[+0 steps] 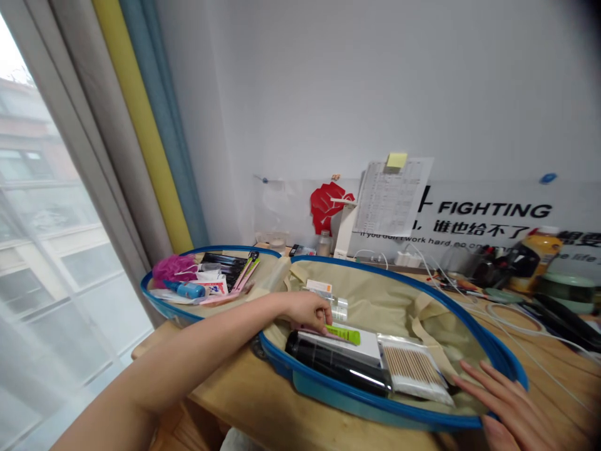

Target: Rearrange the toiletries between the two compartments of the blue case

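In the blue-rimmed case (375,404), left grip (314,316) curls by a green tube (345,334), hold unclear; right grip (507,407) splays open beside swabs (413,369).

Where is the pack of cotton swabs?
In the head view, the clear pack of wooden swabs lies in the blue-rimmed case, beside the black cylindrical bottle and the right hand.

Wide-open room across the beige fabric lining (370,300) up top; a black cylindrical bottle (333,366) and clear-wrapped cotton-swab pack (413,369) block the front, right by the right hand (507,404)!
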Available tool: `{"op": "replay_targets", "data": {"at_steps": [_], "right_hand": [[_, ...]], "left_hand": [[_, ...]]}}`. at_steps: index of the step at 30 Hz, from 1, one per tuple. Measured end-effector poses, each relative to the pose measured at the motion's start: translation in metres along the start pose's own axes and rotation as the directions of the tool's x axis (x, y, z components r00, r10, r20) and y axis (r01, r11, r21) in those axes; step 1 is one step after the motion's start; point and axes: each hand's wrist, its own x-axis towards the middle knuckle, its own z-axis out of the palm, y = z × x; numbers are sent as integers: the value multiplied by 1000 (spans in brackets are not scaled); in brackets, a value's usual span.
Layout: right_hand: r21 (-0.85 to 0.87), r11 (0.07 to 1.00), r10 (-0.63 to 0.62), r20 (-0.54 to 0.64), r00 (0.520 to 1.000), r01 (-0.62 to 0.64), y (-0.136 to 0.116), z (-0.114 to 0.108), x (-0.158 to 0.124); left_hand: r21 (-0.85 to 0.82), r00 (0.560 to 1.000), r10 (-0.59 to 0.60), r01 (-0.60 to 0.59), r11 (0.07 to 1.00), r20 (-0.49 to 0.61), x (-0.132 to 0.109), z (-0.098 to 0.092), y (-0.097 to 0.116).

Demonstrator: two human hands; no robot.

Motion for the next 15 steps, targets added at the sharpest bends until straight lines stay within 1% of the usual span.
{"op": "replay_targets", "data": {"at_steps": [2, 4, 8, 11, 15], "right_hand": [[-1, 1000, 6, 4, 1000, -6, 0, 0, 0], [0, 1000, 7, 0, 1000, -7, -1, 0, 1], [7, 1000, 5, -3, 1000, -5, 0, 0, 0], [12, 1000, 5, 8, 1000, -5, 2, 0, -2], [14, 1000, 9, 15, 1000, -9, 4, 0, -5]], "left_hand": [[-28, 1000, -18, 18, 999, 25, 2, 2, -4], [-27, 999, -26, 27, 999, 28, 3, 3, -7], [46, 1000, -20, 19, 999, 23, 5, 4, -8], [116, 1000, 10, -9, 993, -4, 6, 5, -9], [158, 996, 61, -51, 986, -59, 7, 5, -11]]}}
